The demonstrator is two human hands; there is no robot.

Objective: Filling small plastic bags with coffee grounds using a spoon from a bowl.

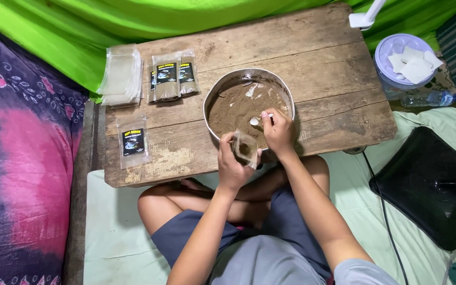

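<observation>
Head view is all I have. My left hand [231, 168] pinches a small clear pouch [246, 148] open by its mouth, just over the near rim of the metal bowl [215, 92] of brown powder [236, 108]. My right hand [278, 132] grips a white spoon [256, 121], its bowl low over the powder beside the pouch. The mouth looks narrow, so I judge a tilted spoon could spill powder onto the wooden table [317, 63] or my lap. A slack pinch might let the pouch close or sag. Filled packets [172, 79] and a stack of empty pouches [121, 75] lie well clear.
</observation>
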